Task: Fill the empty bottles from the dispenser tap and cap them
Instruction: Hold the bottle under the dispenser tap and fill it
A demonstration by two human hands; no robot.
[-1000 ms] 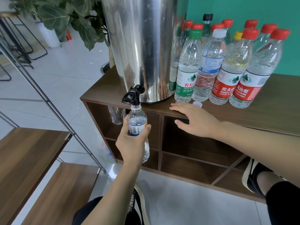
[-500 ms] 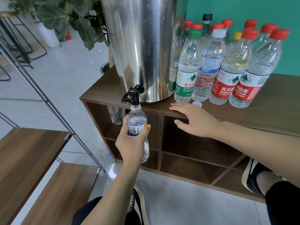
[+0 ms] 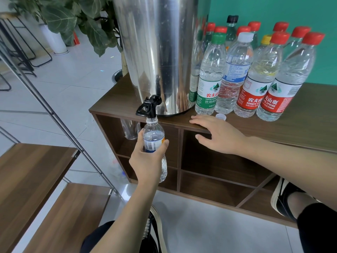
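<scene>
head view: my left hand [image 3: 147,161] is wrapped around a small clear bottle [image 3: 154,141] just left of centre in the frame, fingers and thumb curled about its blue-and-white label. the bottle is upright and uncapped, its mouth right under the black tap [image 3: 148,106] of the steel dispenser [image 3: 156,52], touching or nearly so; i cannot tell which. whether water is running, and how full the bottle is, i cannot tell either, though its lower part below my hand looks to hold clear water.

my right hand [image 3: 217,134] lies flat on the front edge of the wooden shelf unit [image 3: 310,125], fingers straight and relaxed, thumb hanging over the edge, holding nothing. just beside its fingertips, toward the back, sits 1 loose white cap [image 3: 220,116] on the shelf top.

in the upper right of the frame stands a cluster of capped bottles. the front row has 4: a green-capped bottle [image 3: 209,79] just beside the dispenser, a white-capped bottle [image 3: 234,75], and 2 red-capped bottles [image 3: 284,77] with red labels. all 4 look to hold clear water. more bottles stand behind them, mostly red caps, 1 yellow cap [image 3: 265,39] and 1 black cap [image 3: 232,18]; their contents are hard to judge.

in the upper left cubby of the shelf unit, behind my held bottle, stands another clear bottle [image 3: 131,128], which looks empty. a leafy plant [image 3: 73,17] fills the upper left of the frame.
</scene>
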